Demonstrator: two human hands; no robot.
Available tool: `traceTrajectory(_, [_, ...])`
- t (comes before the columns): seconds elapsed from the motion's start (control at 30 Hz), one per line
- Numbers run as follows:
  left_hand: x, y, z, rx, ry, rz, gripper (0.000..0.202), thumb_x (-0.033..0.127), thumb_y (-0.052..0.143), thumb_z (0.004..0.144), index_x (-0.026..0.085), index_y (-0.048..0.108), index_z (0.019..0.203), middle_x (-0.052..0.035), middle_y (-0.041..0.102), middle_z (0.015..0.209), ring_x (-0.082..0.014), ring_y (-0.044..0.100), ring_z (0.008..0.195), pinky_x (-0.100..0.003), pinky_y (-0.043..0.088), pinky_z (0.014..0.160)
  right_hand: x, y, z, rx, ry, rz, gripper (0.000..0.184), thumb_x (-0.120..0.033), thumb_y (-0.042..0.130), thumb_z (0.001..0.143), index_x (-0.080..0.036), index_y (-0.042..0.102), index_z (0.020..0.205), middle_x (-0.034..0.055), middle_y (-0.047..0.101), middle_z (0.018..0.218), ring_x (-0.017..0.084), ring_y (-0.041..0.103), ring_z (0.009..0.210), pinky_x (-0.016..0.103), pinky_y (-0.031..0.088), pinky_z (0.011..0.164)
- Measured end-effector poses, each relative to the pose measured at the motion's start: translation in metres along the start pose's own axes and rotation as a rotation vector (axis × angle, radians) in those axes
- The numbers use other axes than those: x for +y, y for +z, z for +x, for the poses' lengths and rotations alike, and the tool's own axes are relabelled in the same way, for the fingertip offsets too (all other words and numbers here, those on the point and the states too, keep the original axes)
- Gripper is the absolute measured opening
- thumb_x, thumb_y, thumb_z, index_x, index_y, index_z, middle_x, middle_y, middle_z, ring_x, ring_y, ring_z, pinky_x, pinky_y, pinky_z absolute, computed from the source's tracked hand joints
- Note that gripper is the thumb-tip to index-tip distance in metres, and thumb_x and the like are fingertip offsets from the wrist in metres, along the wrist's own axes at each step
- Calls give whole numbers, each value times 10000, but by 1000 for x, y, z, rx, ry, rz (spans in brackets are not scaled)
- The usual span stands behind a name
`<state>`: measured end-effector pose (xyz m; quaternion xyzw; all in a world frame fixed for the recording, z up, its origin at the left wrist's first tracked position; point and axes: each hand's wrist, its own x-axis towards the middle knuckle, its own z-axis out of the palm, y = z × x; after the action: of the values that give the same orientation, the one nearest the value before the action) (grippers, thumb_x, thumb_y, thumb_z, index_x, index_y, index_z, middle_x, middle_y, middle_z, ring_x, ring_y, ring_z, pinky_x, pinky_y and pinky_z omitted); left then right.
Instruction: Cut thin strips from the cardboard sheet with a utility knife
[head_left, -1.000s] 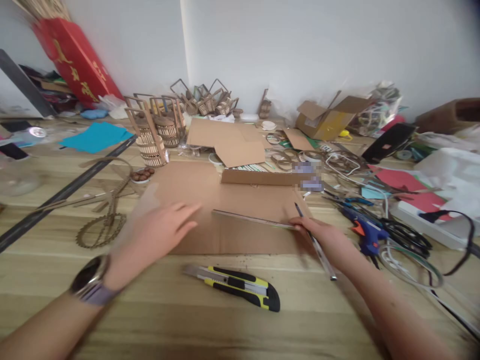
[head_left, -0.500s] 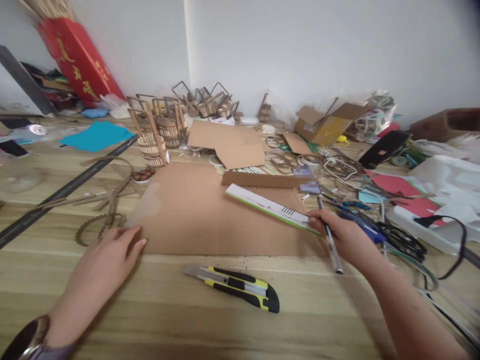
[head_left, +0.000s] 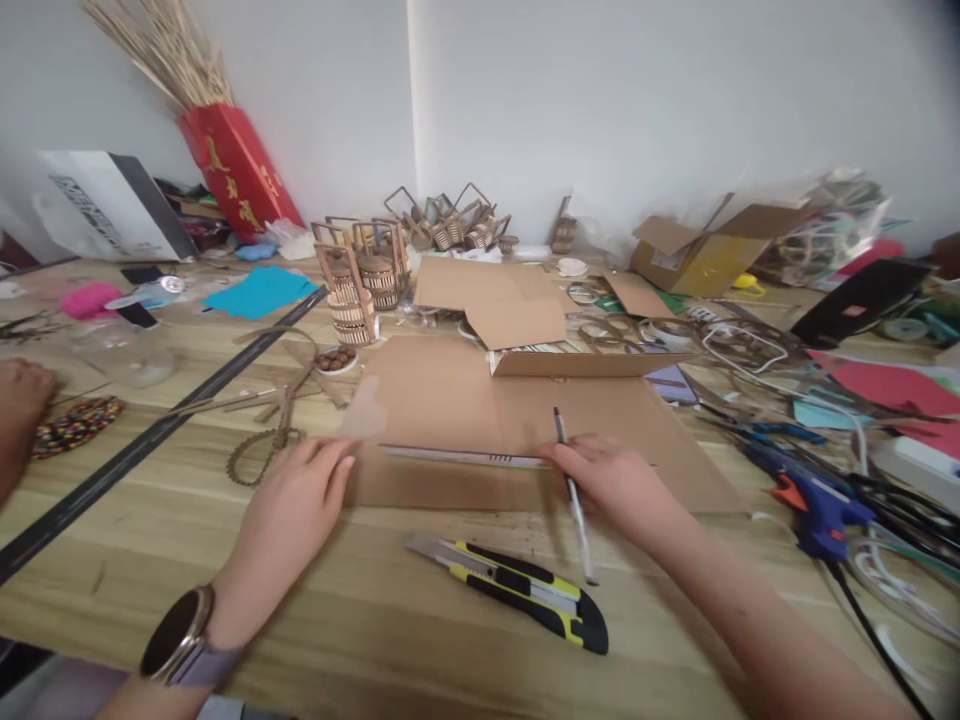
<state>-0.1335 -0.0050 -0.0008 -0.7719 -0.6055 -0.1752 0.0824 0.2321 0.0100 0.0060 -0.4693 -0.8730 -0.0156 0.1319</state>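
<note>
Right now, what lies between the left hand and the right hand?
In the head view, a thin strip, held by the right hand, points toward the left hand over the cardboard sheet.

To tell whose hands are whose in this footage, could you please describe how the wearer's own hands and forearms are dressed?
The left hand is ungloved, with a watch at the wrist: round dark face, metallic rim, greyish-purple strap. The right hand is ungloved too, its wrist bare. No sleeve shows on either forearm.
</note>
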Motion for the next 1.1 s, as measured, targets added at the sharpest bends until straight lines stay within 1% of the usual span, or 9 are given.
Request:
traceTrajectory(0.07, [6, -2, 9, 30, 98, -56, 370, 328, 341, 998, 178, 620, 1190, -122, 630, 1156, -283, 573, 1097, -428, 452, 970, -12, 7, 10, -18, -41, 27, 302, -105, 465, 880, -211, 673, 1071, 98, 735, 873, 232, 670, 843, 342, 495, 775])
traceTrajectory(0.1, [9, -2, 13, 7, 170, -88, 370, 334, 355, 1002, 176, 614, 1213, -124, 616, 1202, -280, 558, 1131, -427, 445, 989, -16, 11, 14, -28, -60, 47, 286, -120, 465, 896, -214, 672, 1069, 93, 736, 878, 225, 670, 843, 338, 496, 781])
traceTrajectory(0.2, [13, 5, 24, -192, 381, -165, 313, 331, 461, 984, 220, 636, 1219, -99, 600, 1271, -259, 557, 1156, -409, 451, 997, -22, 15, 16, -54, -94, 128, 213, -194, 484, 932, -242, 667, 1028, 51, 739, 891, 186, 675, 846, 299, 506, 783])
traceTrajectory(0.27, [12, 10, 28, -325, 443, -197, 269, 297, 531, 956, 247, 667, 1183, -80, 614, 1258, -246, 574, 1133, -394, 467, 980, -17, 13, 11, -54, -82, 182, 177, -210, 514, 921, -249, 650, 1026, 33, 740, 932, 165, 678, 885, 273, 515, 796])
traceTrajectory(0.4, [5, 15, 33, -445, 455, -274, 295, 234, 641, 886, 237, 680, 1178, -81, 622, 1249, -249, 561, 1164, -393, 461, 995, 9, 2, -12, -36, 18, 249, 187, -204, 540, 873, -243, 625, 1034, 57, 735, 1023, 181, 684, 925, 309, 542, 802])
traceTrajectory(0.5, [0, 15, 34, -455, 458, -344, 349, 228, 689, 841, 251, 674, 1190, -69, 626, 1253, -239, 559, 1176, -374, 456, 1005, 21, 1, -28, -20, 140, 336, 134, -254, 536, 863, -261, 636, 952, 69, 733, 1052, 215, 683, 949, 372, 547, 821])
traceTrajectory(0.6, [-5, 17, 33, -436, 451, -389, 327, 210, 656, 853, 259, 680, 1175, -55, 644, 1222, -218, 577, 1144, -350, 460, 993, 21, 7, -35, 27, 220, 396, 109, -288, 527, 867, -264, 630, 896, 75, 737, 1033, 223, 689, 929, 379, 555, 796])
traceTrajectory(0.83, [-23, 24, 28, -406, 411, -455, 245, 202, 603, 883, 244, 705, 1101, -46, 659, 1168, -195, 590, 1102, -321, 458, 985, 16, 20, -31, 78, 206, 442, 80, -300, 560, 863, -268, 624, 898, 65, 742, 1009, 216, 698, 921, 369, 566, 785])
traceTrajectory(1.1, [-36, 16, 30, -412, 339, -404, 264, 247, 623, 857, 257, 699, 1109, -36, 641, 1141, -197, 587, 1077, -301, 465, 961, 15, 23, -33, 80, 220, 432, 91, -315, 575, 860, -269, 641, 902, 77, 740, 1057, 230, 693, 961, 397, 571, 815])
